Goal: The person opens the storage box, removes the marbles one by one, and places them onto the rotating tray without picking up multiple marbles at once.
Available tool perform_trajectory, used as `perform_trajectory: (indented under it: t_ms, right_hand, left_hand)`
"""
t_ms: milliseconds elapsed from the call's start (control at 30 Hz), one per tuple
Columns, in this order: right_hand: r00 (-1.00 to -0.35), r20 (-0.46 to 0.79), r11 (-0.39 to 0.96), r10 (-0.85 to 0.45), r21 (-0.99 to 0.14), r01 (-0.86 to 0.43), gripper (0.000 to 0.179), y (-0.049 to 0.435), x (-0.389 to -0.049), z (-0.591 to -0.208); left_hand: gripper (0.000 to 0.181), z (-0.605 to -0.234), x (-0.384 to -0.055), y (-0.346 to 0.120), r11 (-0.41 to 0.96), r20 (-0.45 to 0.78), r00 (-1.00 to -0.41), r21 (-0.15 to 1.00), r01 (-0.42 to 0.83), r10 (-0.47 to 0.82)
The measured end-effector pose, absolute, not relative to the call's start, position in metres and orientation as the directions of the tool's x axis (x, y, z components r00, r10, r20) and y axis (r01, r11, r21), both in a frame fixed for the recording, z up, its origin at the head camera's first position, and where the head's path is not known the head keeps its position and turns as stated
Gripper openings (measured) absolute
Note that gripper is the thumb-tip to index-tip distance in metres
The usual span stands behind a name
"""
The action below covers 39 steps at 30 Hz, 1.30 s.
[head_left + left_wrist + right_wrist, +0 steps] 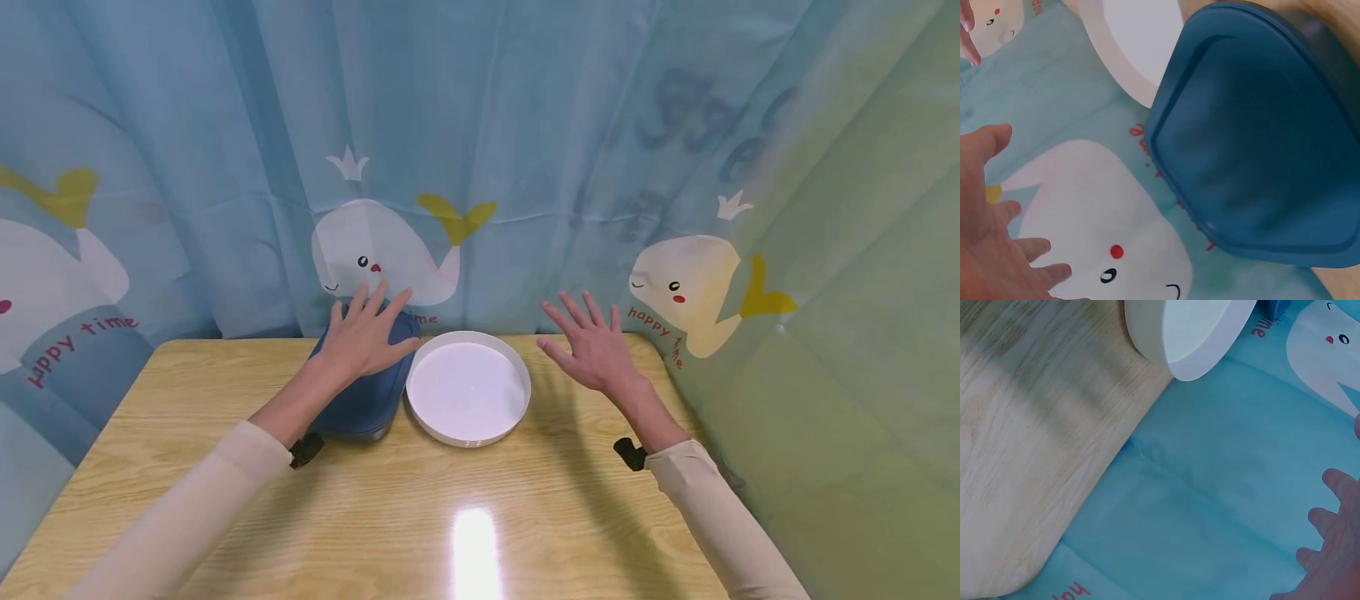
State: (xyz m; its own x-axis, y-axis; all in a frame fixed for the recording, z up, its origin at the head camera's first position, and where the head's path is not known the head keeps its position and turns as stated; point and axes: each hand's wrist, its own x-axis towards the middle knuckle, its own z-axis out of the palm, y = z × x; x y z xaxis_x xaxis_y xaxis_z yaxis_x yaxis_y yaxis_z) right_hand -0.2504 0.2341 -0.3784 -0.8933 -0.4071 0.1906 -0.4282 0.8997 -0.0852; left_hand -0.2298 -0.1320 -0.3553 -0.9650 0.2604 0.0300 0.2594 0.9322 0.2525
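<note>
In the head view my left hand (363,337) hovers with fingers spread above a container with a dark blue lid (358,404), hiding part of it. That blue lid (1254,137) fills much of the left wrist view, with the left hand (1004,244) apart from it. Right of the container lies a round white shallow dish (468,387) with a low rim. My right hand (596,354) is held in the air to the right of the dish, its fingers spread and nothing in it. The right wrist view catches the dish (1179,337) at the top and the right hand (1335,550) at the edge.
Everything stands on a light wooden table (420,517). A blue curtain (547,167) with whale prints hangs along the table's far edge, and a greenish curtain stretch (847,400) borders the right side. Each wrist wears a small black camera mount (630,454).
</note>
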Motion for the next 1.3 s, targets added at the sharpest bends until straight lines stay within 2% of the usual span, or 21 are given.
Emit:
perform_trajectory:
  t_ms: [300,533,800,1300]
  right_hand:
    - [-0.89,0.184,0.89,-0.416,-0.121,-0.441,0.065,0.228,-0.249,-0.379]
    - [-0.869,0.224,0.86,-0.441,-0.171,-0.48,0.064,0.221,-0.247,-0.382]
    - [-0.869,0.214,0.82,-0.447,-0.291,-0.493,0.064,0.208,-0.247,-0.384]
    - [-0.873,0.21,0.762,-0.44,-0.427,-0.487,0.058,0.181,-0.245,-0.396]
  left_hand:
    - [0.073,-0.361,-0.226,-0.143,0.908,0.096,-0.945,0.262,0.327,0.312]
    - [0.068,-0.367,-0.225,-0.153,0.868,0.146,-0.926,0.323,0.376,0.347]
    - [0.067,-0.373,-0.225,-0.169,0.823,0.099,-0.929,0.438,0.361,0.355]
    - [0.063,-0.383,-0.22,-0.199,0.783,0.078,-0.939,0.532,0.323,0.334]
